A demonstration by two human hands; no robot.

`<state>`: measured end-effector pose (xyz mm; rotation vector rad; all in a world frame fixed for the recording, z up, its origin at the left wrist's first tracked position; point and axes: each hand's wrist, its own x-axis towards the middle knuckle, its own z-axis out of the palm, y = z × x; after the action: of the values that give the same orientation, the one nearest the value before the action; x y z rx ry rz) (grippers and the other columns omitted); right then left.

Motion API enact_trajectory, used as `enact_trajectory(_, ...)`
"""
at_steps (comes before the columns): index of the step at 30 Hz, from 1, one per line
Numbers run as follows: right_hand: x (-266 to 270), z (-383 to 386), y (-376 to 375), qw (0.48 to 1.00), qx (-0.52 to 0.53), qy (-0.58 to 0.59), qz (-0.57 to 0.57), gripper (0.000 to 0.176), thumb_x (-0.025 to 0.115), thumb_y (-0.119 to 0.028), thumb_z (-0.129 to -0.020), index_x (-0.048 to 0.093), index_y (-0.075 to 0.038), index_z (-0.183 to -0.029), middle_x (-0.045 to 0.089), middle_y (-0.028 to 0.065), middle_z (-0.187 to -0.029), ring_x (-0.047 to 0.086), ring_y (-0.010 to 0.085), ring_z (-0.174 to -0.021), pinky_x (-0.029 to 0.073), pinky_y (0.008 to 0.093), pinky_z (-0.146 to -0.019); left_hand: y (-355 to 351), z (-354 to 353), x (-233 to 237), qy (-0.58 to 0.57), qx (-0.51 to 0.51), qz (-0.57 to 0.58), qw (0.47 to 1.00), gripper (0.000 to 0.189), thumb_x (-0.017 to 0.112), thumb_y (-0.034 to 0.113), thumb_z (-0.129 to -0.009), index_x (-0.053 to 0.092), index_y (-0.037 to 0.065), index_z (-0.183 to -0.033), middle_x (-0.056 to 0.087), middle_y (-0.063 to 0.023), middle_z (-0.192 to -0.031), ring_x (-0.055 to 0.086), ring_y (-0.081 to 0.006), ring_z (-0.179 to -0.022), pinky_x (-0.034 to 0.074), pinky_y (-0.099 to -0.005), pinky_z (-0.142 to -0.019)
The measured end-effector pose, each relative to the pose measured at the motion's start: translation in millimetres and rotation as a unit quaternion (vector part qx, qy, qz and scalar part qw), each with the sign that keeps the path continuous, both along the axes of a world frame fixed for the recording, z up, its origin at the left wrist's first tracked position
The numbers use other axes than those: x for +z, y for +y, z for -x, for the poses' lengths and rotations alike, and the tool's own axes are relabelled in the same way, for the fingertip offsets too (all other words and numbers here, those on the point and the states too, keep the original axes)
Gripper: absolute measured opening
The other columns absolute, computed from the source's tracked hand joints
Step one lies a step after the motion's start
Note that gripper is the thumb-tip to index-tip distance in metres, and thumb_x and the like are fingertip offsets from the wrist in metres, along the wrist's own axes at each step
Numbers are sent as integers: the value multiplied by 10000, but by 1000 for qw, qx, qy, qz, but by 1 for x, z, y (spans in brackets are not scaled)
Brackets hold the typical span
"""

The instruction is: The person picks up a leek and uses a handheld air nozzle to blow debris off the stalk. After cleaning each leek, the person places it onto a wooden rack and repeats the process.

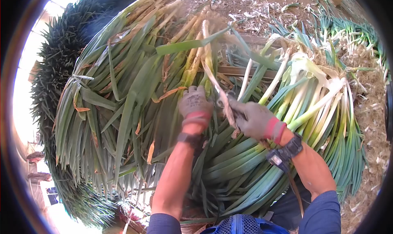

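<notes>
In a grey glove with a red cuff, my left hand [196,105] is closed around the stems of long green onions [192,68], whose roots point away from me. My right hand [254,120], gloved the same way and slightly blurred, pinches a limp, pinkish-brown dry leaf strip [221,90] that hangs beside those stems. To the left lies a large heap of unpeeled green onions [131,82] with yellowed leaves. Right of my right hand is a pile of green onions with clean white stems [303,99], their green tops fanned toward me.
Dark green onion tops [61,70] are stacked high along the left edge. Peeled skins litter the brown ground [262,9] ahead, and a wooden board [245,72] shows between the piles. More bundled green onions [348,29] lie at the far right.
</notes>
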<state>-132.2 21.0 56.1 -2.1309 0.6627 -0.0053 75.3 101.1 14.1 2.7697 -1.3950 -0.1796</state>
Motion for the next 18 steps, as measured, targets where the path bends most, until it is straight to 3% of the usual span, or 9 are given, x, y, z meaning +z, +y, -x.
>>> enact_trajectory(1,-7,-8,-9,1000,-17,-17,14,631,685,-309,-936,556,-172,-1539,726,284,-964,703,478,-941,555,524,-862,-4,2,2,-3,6,-16,1000,527,797,457,-865,692,134,-1269,675,-118,-1301,658,-348,-1206,549,-477,-969)
enact_trajectory(2,-12,-18,-21,999,-31,10,4,639,674,-276,-927,546,-195,-1548,727,288,-973,701,491,-937,556,534,-857,-7,3,4,-6,12,-33,999,562,808,471,-853,683,141,-1290,668,-116,-1315,657,-341,-1213,550,-474,-970)
enact_trajectory(7,-14,-59,-61,993,-31,-85,75,623,656,-262,-938,550,-221,-1551,747,232,-1188,708,434,-1099,546,500,-993,-11,2,2,-33,0,-72,997,737,843,533,-806,623,155,-1399,630,-101,-1373,649,-312,-1251,552,-460,-973)
enact_trajectory(12,-7,-97,-97,995,-71,2,70,580,651,-280,-957,586,-220,-1530,708,175,-1372,676,379,-1251,509,436,-1106,-15,4,-3,-34,1,-99,995,851,857,524,-791,533,159,-1488,598,-107,-1397,649,-317,-1259,555,-447,-990)
enact_trajectory(18,-35,-140,-142,981,-81,-49,171,563,619,-312,-968,608,-176,-1514,680,173,-1422,658,389,-1283,498,432,-1117,-17,2,-13,85,42,-67,993,914,868,356,-793,431,131,-1564,584,-157,-1395,668,-374,-1229,544,-460,-1036)
